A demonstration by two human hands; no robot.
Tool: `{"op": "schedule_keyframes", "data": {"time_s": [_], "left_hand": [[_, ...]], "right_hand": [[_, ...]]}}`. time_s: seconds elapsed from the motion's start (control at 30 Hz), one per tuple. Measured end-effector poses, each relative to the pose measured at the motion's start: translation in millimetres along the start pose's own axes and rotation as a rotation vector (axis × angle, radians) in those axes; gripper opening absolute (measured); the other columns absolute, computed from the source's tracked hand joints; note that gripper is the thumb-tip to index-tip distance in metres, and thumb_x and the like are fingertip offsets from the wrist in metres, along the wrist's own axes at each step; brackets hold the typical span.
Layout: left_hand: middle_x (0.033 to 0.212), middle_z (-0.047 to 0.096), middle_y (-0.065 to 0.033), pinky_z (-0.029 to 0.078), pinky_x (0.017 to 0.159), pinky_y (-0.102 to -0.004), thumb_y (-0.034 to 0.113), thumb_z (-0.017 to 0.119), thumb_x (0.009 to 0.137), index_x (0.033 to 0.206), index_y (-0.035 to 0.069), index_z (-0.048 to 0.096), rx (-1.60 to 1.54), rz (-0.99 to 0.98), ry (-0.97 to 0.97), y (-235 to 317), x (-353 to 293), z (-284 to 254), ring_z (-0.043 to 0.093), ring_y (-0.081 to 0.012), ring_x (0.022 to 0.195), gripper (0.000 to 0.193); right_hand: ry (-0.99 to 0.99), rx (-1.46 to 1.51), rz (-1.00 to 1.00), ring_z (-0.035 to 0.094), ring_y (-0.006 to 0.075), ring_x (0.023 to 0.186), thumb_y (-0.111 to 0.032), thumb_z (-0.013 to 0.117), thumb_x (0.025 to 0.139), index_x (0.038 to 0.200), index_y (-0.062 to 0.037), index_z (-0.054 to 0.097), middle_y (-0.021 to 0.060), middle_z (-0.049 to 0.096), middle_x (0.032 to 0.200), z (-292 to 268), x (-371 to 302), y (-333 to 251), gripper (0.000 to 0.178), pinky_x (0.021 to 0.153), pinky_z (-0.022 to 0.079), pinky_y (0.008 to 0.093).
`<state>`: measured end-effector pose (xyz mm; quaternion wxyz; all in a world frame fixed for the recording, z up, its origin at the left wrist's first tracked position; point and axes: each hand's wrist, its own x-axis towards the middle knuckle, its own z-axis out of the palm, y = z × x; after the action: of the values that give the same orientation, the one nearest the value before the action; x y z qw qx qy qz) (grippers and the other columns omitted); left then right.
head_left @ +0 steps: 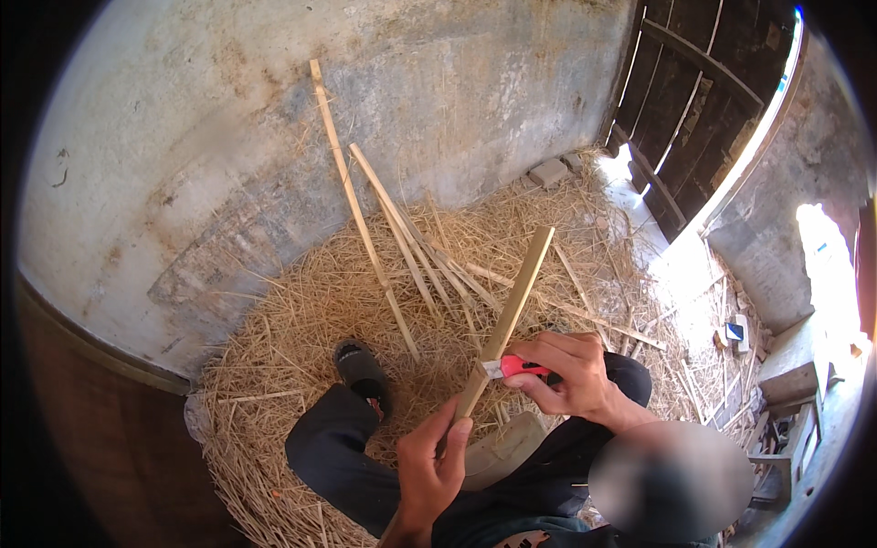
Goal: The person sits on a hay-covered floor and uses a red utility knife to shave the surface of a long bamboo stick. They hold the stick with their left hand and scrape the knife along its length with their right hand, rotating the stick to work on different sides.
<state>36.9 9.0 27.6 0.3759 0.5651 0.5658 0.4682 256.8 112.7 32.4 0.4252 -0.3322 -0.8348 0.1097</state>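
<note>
My left hand [431,468] is closed around the lower end of a pale wooden strip [521,297], which may be split bamboo. The strip slants up and away to the right in front of me. In my right hand [577,379] is a red utility knife [518,366], its handle gripped between thumb and fingers. The knife's metal head lies against the strip, a little above my left hand. How deep the blade sits in the strip, I cannot tell.
Loose straw [283,342] covers the floor around my legs. Several similar strips [352,196] lean on the stained wall [228,128] or lie on the straw. My dark shoe [362,373] is at left. A plank door [699,100] stands at the far right.
</note>
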Motion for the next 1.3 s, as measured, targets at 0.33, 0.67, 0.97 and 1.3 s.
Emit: {"op": "schedule_keyframes", "data": {"time_s": [0.33, 0.67, 0.97, 1.3], "left_hand": [[0.076, 0.064, -0.0062, 0.041, 0.058, -0.0284, 0.016, 0.066, 0.107, 0.129, -0.007, 0.073, 0.062, 0.098, 0.067, -10, 1, 2, 0.052, -0.0079, 0.065, 0.033], [0.075, 0.064, -0.0071, 0.040, 0.057, -0.0289, 0.016, 0.065, 0.107, 0.126, -0.007, 0.073, 0.079, 0.086, 0.067, -7, -2, -2, 0.052, -0.0081, 0.064, 0.031], [0.075, 0.067, -0.0086, 0.044, 0.058, -0.0295, 0.015, 0.070, 0.103, 0.126, -0.008, 0.073, 0.059, -0.007, -0.046, -12, -31, -8, 0.056, -0.0089, 0.065, 0.032], [0.088, 0.074, -0.0176, 0.053, 0.064, -0.0326, 0.011, 0.074, 0.101, 0.126, -0.005, 0.074, 0.116, 0.006, 0.008, -6, -9, -13, 0.071, -0.0195, 0.071, 0.029]], "right_hand": [[-0.003, -0.066, -0.005, 0.064, 0.0196, 0.054, -0.033, 0.091, 0.083, 0.108, -0.0101, 0.080, 0.0003, 0.067, 0.074, 1, 0, -1, 0.036, 0.048, 0.049, 0.0327], [0.062, -0.168, 0.014, 0.064, 0.0181, 0.055, -0.031, 0.091, 0.083, 0.107, -0.0127, 0.081, -0.0004, 0.066, 0.074, -2, 3, 3, 0.032, 0.049, 0.050, 0.0312], [0.551, -0.312, 0.537, 0.065, 0.0107, 0.064, -0.017, 0.075, 0.100, 0.113, -0.0046, 0.083, 0.0091, 0.077, 0.080, -58, 29, 57, 0.019, 0.056, 0.048, 0.0282], [0.055, -0.037, 0.024, 0.070, 0.0201, 0.062, -0.024, 0.089, 0.087, 0.105, -0.0085, 0.080, 0.0051, 0.075, 0.082, -11, -6, 12, 0.024, 0.055, 0.055, 0.0335]]}}
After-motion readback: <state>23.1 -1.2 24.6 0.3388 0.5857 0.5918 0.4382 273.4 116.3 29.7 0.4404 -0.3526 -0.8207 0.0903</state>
